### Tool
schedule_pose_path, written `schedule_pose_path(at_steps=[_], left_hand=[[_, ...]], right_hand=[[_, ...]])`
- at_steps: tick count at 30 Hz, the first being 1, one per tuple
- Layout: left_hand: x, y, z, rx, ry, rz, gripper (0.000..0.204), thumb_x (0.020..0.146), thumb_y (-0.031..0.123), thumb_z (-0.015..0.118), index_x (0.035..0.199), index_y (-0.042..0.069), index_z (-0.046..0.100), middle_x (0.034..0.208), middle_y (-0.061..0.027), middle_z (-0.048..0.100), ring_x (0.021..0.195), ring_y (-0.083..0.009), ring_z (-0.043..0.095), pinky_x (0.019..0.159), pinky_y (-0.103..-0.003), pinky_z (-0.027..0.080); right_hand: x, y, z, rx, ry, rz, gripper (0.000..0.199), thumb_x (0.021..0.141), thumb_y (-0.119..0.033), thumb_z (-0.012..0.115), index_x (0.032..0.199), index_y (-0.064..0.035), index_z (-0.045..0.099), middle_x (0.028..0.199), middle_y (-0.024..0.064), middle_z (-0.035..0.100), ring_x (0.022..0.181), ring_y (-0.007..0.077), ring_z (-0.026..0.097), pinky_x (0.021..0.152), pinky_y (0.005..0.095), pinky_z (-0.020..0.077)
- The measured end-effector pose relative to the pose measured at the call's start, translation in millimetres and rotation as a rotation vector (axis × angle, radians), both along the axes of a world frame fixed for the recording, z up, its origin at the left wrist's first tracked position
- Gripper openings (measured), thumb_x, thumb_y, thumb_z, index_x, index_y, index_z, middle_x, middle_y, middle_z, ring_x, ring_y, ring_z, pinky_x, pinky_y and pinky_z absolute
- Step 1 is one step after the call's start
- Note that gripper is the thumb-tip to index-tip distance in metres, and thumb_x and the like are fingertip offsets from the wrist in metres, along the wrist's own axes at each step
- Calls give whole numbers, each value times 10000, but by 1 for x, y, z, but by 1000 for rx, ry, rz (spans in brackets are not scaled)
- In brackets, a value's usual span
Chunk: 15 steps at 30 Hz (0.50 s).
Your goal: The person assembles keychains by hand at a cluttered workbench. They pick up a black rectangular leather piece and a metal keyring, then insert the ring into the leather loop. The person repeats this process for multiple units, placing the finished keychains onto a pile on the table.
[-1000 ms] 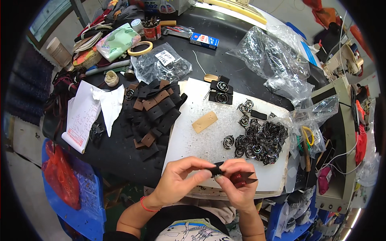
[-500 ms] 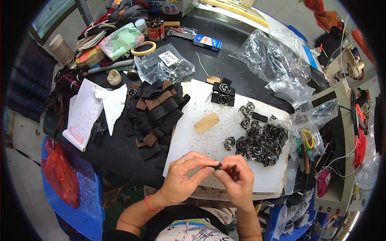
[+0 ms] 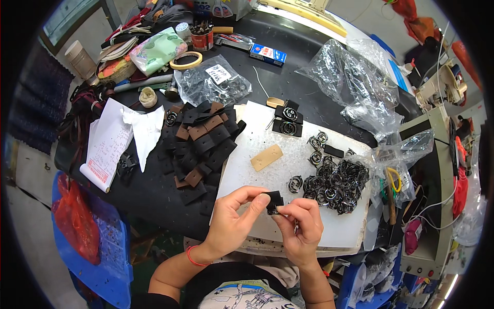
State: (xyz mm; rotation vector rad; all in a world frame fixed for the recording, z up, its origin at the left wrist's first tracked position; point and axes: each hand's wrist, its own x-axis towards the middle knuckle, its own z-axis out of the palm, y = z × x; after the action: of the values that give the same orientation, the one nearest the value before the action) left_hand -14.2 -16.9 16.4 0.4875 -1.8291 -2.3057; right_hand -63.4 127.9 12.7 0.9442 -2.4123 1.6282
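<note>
Above the front of the white board point(image 3: 231, 185), my left hand point(image 3: 231, 221) pinches a small black leather piece point(image 3: 275, 199) between thumb and fingers. My right hand point(image 3: 301, 226) grips the lower end of the same piece, where something shiny shows; its shape is partly hidden by my fingers. Right of my hands lies a heap of dark metal buckles point(image 3: 337, 185), with one loose buckle point(image 3: 295, 184) beside it. A tan leather piece with small holes point(image 3: 266, 157) rests on the board. Behind it, two black leather pieces carry round metal buckles point(image 3: 288, 127).
Left of the board is a pile of black and brown leather pieces point(image 3: 203, 144). A notepad point(image 3: 105, 144), a bag of metal parts point(image 3: 213, 82), a tape roll point(image 3: 186, 61) and a blue box point(image 3: 268, 54) lie around. Clear plastic bags point(image 3: 350, 77) spread at the right.
The leather piece has turned so its flat face shows more, standing up between my fingers. My right hand has shifted slightly down, toward me.
</note>
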Motion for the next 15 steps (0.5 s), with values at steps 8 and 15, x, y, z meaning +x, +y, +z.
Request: schedule_pose_path(at_steps=[8,15], left_hand=[[4,-1,-4,-46,38,-71,179,886,87,582,1014,-31,621,955,-93,663,869,-121,604,824,-261,467],[3,-6,0,-517,267,-96,187,793,55,660,972,8,638,884,-119,662,852,-235,637,797,-303,476]], right_hand=[[-2,-3,7,22,-138,-20,198,734,3,707,901,-57,619,852,51,529,617,92,470,503,221,382],[-4,-2,7,-249,-735,29,147,788,2,665,913,-9,587,868,15,523,664,37,454,546,182,372]])
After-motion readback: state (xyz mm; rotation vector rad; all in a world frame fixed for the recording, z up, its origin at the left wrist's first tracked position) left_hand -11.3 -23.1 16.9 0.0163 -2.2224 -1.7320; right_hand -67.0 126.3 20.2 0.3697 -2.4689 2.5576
